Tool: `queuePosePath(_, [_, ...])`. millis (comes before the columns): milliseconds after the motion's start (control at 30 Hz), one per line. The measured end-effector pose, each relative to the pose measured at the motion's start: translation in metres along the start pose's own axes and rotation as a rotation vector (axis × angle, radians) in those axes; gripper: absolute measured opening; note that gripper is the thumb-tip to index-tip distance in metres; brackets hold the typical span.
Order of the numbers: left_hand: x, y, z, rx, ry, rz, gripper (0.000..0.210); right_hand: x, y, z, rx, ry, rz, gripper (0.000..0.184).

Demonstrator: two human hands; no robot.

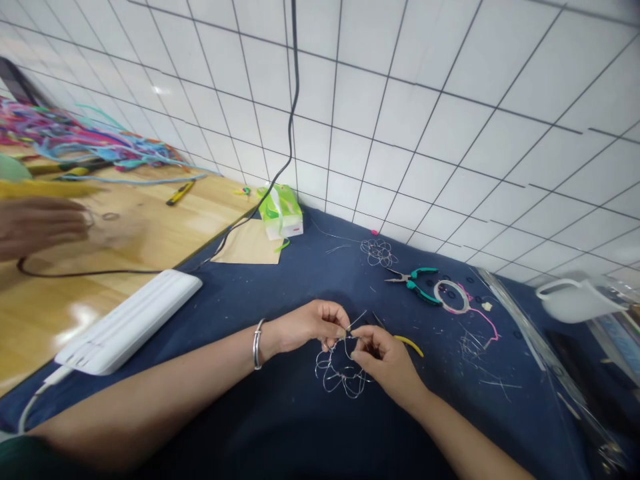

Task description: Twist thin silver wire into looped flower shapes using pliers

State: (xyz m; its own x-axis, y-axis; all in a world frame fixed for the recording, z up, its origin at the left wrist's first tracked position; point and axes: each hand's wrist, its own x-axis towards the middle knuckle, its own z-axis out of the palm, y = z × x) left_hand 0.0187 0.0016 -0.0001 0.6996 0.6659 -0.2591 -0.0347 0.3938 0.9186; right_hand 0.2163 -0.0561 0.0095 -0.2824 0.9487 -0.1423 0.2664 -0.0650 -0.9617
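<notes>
Just above the dark blue mat (280,400), both my hands pinch a silver wire flower (343,383) made of several looped petals. My left hand (313,328), with a silver bangle at its wrist, grips the flower's upper left edge between thumb and fingers. On the opposite side my right hand (385,360) closes thumb and fingertips on the wire, close to the left fingertips. A loose wire end sticks up between the two hands. Beneath and behind my right hand lie yellow-handled pliers (410,345), partly hidden by it.
Green-handled needle-nose pliers (413,280), a second wire flower (379,253), a ring-shaped spool (451,297) and wire scraps lie beyond. A white power strip (129,323) and a tissue box (281,212) are leftward. A co-worker's blurred hand (43,227) is at far left. A white jug (580,300) stands right.
</notes>
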Motion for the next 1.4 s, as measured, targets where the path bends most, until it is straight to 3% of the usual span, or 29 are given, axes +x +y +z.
queuePosePath(133, [0.000, -0.001, 0.001, 0.019, -0.003, 0.013, 0.014, -0.001, -0.002, -0.002, 0.007, 0.037, 0.020, 0.012])
queuePosePath(467, [0.000, -0.003, 0.005, 0.061, -0.018, 0.055, 0.011, 0.001, -0.002, -0.003, -0.024, 0.078, 0.032, 0.021])
queuePosePath(867, [0.002, -0.006, 0.007, 0.052, -0.025, 0.121, 0.012, 0.002, 0.003, -0.004, 0.046, 0.067, 0.147, 0.020])
queuePosePath(1400, [0.001, -0.002, 0.008, 0.115, -0.052, 0.089, 0.014, 0.005, 0.008, -0.007, 0.124, 0.063, 0.161, 0.020])
